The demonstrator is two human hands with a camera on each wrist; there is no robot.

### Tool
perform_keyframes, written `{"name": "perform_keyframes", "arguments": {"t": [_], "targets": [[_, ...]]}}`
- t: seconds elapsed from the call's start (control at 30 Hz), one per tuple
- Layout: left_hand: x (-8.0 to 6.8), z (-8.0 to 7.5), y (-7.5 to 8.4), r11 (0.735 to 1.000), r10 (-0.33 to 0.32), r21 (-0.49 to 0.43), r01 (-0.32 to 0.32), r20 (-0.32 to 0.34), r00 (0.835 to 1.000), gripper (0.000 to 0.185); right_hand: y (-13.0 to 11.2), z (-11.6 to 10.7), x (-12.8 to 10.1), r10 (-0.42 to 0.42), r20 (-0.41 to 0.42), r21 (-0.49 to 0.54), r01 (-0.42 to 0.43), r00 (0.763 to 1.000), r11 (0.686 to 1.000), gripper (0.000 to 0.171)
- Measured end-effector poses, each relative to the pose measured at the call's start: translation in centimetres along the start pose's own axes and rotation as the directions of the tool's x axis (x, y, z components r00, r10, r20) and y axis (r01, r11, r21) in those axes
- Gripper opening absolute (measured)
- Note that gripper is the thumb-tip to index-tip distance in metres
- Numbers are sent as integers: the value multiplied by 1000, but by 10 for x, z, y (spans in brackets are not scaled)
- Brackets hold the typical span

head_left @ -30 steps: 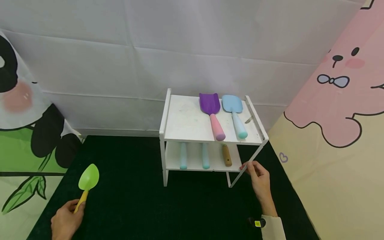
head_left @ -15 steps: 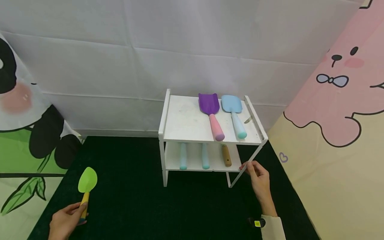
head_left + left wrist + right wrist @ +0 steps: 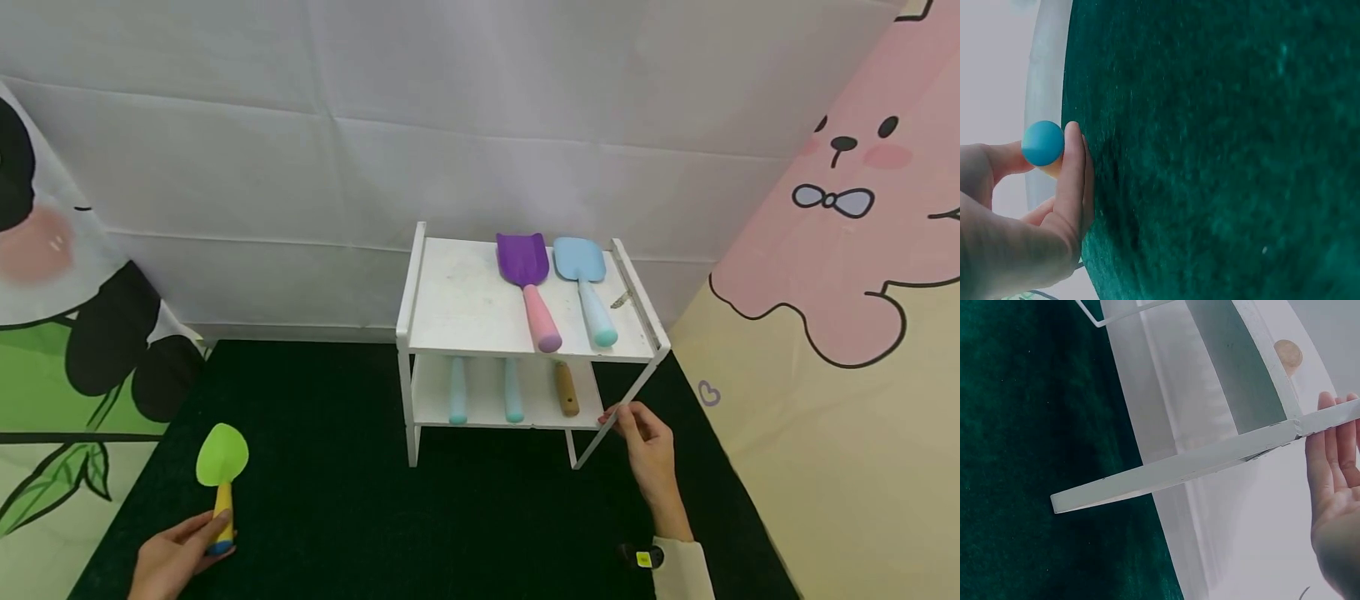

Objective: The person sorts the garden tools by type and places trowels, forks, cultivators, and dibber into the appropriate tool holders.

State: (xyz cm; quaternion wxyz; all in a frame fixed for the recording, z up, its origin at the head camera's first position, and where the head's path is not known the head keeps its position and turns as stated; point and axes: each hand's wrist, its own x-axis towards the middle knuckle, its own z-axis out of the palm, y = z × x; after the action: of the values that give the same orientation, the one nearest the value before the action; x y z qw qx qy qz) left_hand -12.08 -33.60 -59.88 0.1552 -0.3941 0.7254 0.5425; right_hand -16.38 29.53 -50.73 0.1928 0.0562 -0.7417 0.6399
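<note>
A small trowel (image 3: 222,454) with a lime-green blade and yellow handle is in my left hand (image 3: 178,552), held between thumb and fingers at lower left. Its blade points away; the round blue handle end (image 3: 1042,143) faces the left wrist camera. My right hand (image 3: 651,454) grips the slanted front right leg (image 3: 636,390) of a white two-tier rack (image 3: 457,292), fingers behind it. On the upper shelf lie a purple scoop (image 3: 523,258) with a pink handle and a light blue spatula-like tool (image 3: 581,260).
The lower shelf (image 3: 483,400) carries two light blue handles (image 3: 458,392) and a brown wooden handle (image 3: 567,390); their heads are hidden beneath the upper shelf. Dark green cloth (image 3: 315,500) covers the surface. A white sheet (image 3: 480,108) stands behind, with cartoon-printed sheets (image 3: 847,267) at both sides.
My left hand has turned the trowel from slanting right to nearly upright in view, drawing it slightly nearer; its blue handle end has come into sight. The right hand and rack stay put.
</note>
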Motion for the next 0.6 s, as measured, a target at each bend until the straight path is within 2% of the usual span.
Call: {"name": "perform_keyframes", "arguments": {"t": [0.2, 0.37, 0.6], "targets": [[3, 10, -10, 999, -3, -33, 3, 4, 1000, 96, 3, 0, 0, -7, -2, 1, 7, 1000, 1000, 25], [2, 18, -17, 998, 2, -59, -2, 7, 1000, 100, 3, -1, 1, -15, 4, -7, 15, 1000, 1000, 25], [-10, 32, -21, 991, -8, -130, 10, 14, 1000, 97, 2, -2, 1, -7, 22, -7, 7, 1000, 1000, 27]]}}
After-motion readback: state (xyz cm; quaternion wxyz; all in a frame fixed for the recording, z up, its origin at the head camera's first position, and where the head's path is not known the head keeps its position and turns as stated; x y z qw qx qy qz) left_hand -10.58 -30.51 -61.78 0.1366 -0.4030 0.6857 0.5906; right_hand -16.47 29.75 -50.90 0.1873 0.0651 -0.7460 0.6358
